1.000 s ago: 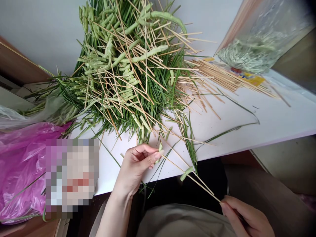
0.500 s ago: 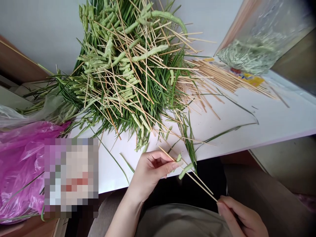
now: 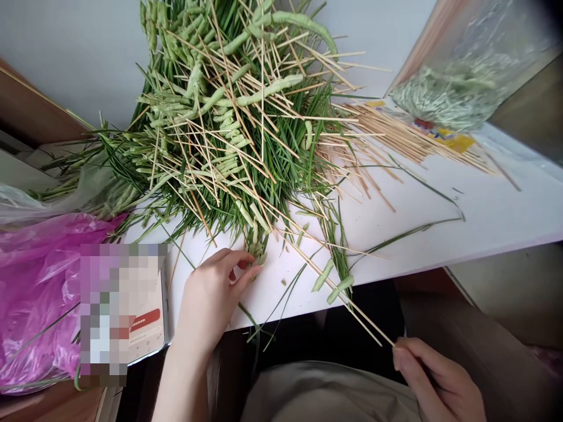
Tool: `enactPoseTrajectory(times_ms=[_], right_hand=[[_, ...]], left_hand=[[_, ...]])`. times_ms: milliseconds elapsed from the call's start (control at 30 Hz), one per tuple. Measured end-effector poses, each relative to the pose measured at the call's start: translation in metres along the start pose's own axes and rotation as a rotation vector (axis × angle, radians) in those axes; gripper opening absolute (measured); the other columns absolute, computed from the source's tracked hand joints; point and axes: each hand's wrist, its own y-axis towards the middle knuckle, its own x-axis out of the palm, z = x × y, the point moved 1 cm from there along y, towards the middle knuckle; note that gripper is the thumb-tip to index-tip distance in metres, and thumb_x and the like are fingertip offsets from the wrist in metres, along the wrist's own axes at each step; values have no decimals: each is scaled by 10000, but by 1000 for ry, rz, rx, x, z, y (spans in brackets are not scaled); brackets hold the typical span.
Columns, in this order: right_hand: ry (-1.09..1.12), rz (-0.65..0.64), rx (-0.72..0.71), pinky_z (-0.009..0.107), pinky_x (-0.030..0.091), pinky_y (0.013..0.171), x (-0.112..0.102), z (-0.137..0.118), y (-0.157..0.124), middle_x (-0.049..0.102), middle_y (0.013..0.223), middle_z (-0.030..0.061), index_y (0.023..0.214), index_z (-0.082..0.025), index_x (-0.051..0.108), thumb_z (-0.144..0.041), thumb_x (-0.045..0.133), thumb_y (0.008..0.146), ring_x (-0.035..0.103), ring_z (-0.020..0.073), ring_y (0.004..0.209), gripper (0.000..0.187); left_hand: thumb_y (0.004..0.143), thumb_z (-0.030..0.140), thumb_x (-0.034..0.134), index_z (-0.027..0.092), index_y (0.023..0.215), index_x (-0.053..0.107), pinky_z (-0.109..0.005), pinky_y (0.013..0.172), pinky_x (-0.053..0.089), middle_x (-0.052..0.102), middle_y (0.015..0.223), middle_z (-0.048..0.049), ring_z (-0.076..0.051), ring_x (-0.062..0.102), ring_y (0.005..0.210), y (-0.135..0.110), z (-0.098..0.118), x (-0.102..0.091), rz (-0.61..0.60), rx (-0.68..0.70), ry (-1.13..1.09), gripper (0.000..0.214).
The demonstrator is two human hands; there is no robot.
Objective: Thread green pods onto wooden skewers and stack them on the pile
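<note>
My right hand (image 3: 437, 375) pinches the lower end of a thin bamboo skewer (image 3: 372, 323) between thumb and finger. Two short pieces of green bean (image 3: 341, 289) sit crosswise along the skewer, near the table's front edge. A second skewer lies close beside it, its lower end short of my fingers; whether it passes through the pieces I cannot tell. My left hand (image 3: 215, 287) is over the table, thumb and forefinger closing on a small cluster of cut bean pieces (image 3: 257, 249) at the front of the pile.
A large heap of green stalks (image 3: 281, 158), long beans and scattered skewers covers the table's back. More skewers (image 3: 391, 135) lie right of it, beside a clear bag (image 3: 457, 97). At left are a pink plastic bag (image 3: 39, 281) and a partly blurred phone (image 3: 152, 328).
My left hand has left the skewer and moved left to the cut bean pieces. The upper part of the held skewer is now uncovered. My right hand keeps its hold, nearly still.
</note>
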Motion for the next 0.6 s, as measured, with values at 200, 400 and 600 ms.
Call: enactPoseTrajectory(times_ms=[200, 400, 600], right_hand=[[-62, -73, -84, 156, 425, 459, 1, 2, 2, 536, 610, -36, 761, -219, 588, -268, 488, 1054, 524, 110, 482, 314], [-71, -144, -114, 173, 417, 457, 2, 5, 2, 498, 590, -41, 733, -218, 561, -263, 491, 1054, 501, 111, 465, 331], [-69, -133, -136, 182, 405, 460, 2, 4, 0, 495, 591, -40, 733, -218, 542, -264, 495, 1052, 501, 108, 466, 326]], left_hand=[[888, 316, 722, 215, 904, 718, -278, 630, 400, 678, 855, -5, -156, 572, 660, 3, 5, 8, -43, 43, -2, 103], [885, 370, 739, 218, 934, 708, -218, 648, 447, 689, 872, -10, -132, 595, 744, 2, 4, 5, -47, -124, -673, 163], [834, 400, 809, 228, 996, 793, -147, 565, 421, 666, 851, -12, -85, 508, 684, 0, 4, 12, -199, -270, -1050, 237]])
